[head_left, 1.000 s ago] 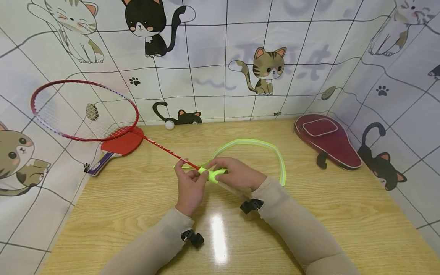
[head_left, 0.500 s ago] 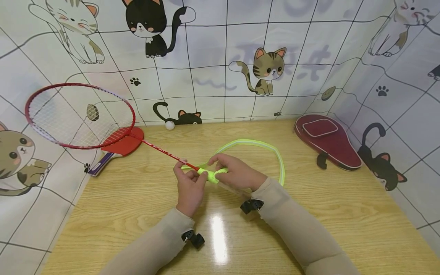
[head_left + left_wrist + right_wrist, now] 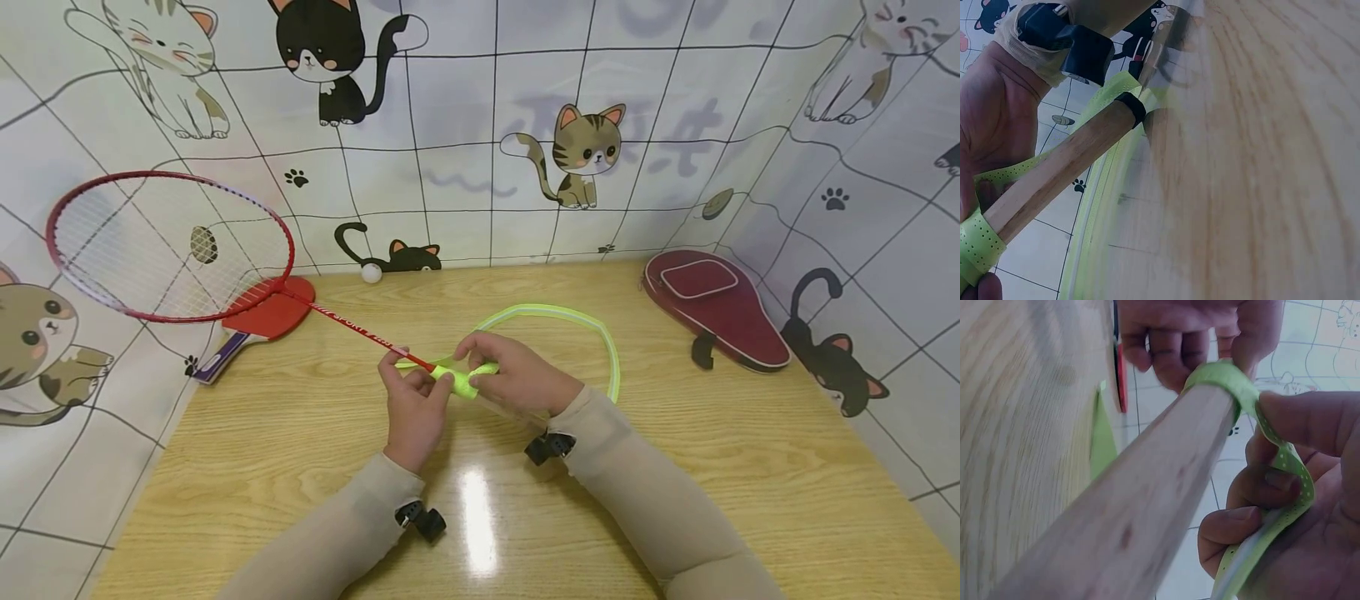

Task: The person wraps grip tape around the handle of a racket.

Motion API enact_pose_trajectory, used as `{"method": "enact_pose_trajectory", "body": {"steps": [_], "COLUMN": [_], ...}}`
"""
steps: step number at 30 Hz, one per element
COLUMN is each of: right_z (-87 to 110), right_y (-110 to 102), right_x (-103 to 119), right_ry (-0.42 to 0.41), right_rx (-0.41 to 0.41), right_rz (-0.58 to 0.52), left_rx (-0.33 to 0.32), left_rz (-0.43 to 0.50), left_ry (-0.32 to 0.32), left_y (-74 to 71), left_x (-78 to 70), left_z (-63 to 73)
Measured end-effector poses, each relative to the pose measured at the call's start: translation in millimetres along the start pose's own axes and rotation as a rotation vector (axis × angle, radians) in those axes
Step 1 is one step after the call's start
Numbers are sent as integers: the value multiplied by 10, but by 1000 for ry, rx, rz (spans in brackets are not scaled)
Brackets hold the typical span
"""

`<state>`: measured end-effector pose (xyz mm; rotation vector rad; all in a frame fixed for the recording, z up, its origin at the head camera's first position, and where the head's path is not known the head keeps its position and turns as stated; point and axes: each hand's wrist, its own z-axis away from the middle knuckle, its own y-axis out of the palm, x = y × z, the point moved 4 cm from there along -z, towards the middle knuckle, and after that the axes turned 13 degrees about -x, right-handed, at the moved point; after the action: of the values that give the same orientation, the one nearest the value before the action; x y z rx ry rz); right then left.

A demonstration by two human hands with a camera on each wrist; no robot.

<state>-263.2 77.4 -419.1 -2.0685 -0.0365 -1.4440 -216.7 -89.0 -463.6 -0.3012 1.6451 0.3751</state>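
Note:
A red badminton racket (image 3: 348, 325) slants across the head view, its strung head raised at the left. My left hand (image 3: 416, 417) holds it where yellow-green overgrip tape (image 3: 454, 382) wraps the upper handle. My right hand (image 3: 517, 375) pinches the loose tape, which runs through its curled fingers (image 3: 1254, 487) in the right wrist view. Below the wraps the wooden handle (image 3: 1063, 165) is bare, down to a black band at its end. The loose tape (image 3: 551, 310) loops over the table behind the right hand.
Under the racket head lies a red table tennis bat (image 3: 272, 315). A white ball (image 3: 371, 272) sits at the table's back edge. At the right rests a dark red bat case (image 3: 708, 304). Cat-print cloth (image 3: 450, 183) surrounds the wooden table (image 3: 360, 517).
The racket head has shifted a little to the left and turned slightly. The right hand's fingers have moved slightly up with the tape. The left hand stays nearly still.

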Motion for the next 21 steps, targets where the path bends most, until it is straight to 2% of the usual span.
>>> {"method": "enact_pose_trajectory", "body": {"steps": [6, 11, 16, 21], "right_z": [-16, -24, -15, -4], "right_y": [-22, -30, -26, -37], "right_x": [-95, -115, -120, -115], "right_ry": [8, -6, 17, 35], "right_rx": [6, 51, 109, 113], "right_rz": [65, 112, 104, 103], "left_rx": [24, 37, 47, 61], "left_rz": [11, 20, 14, 3], "left_ry": [3, -12, -9, -10], "left_y": [4, 8, 10, 13], "left_x": [5, 26, 29, 20], "left_z": [12, 2, -7, -9]}}
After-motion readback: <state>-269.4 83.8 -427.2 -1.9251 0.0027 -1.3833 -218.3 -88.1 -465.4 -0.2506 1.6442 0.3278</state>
